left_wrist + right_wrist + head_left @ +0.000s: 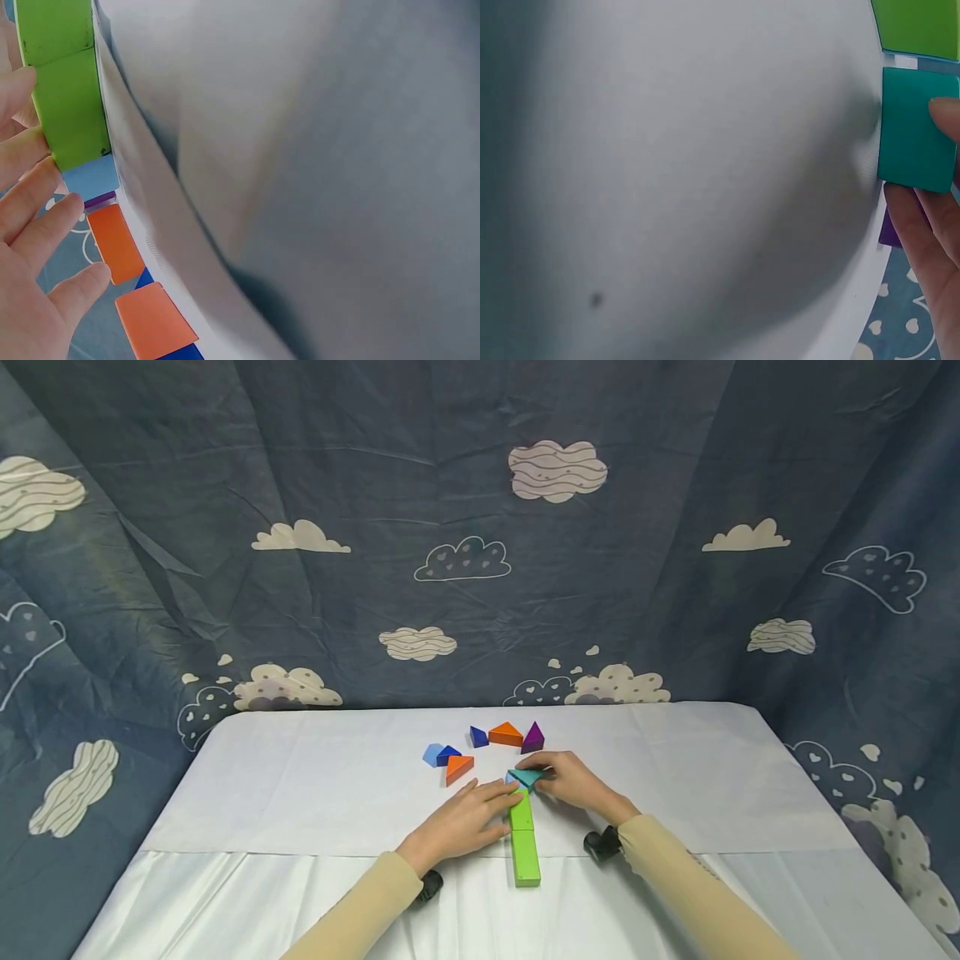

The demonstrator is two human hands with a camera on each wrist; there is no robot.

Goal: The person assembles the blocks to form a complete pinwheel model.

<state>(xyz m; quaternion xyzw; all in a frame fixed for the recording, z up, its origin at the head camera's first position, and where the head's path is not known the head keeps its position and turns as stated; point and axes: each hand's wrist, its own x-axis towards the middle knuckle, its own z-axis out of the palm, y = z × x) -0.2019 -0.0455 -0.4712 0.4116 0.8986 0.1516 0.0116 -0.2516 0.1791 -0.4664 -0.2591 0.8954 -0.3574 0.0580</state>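
Two lime green blocks, a nearer one (527,860) and a farther one (521,814), lie end to end in a line on the white table. At the line's far end is a light blue block (92,177), partly covered in the head view. My left hand (465,820) rests along the left side of the farther green block, fingers extended, with fingertips at the light blue block. A teal triangular block (528,776) is pinched between thumb and fingers of my right hand (576,779), right beside the light blue block. In the right wrist view its flat teal side (917,131) faces the camera.
Behind the hands stand a purple block (533,739), an orange triangular block (506,735) and a dark blue block (478,737). Left of them are another orange block (459,767), a blue block (447,752) and a light blue one (432,755). A cloud-patterned curtain (465,610) hangs behind the table.
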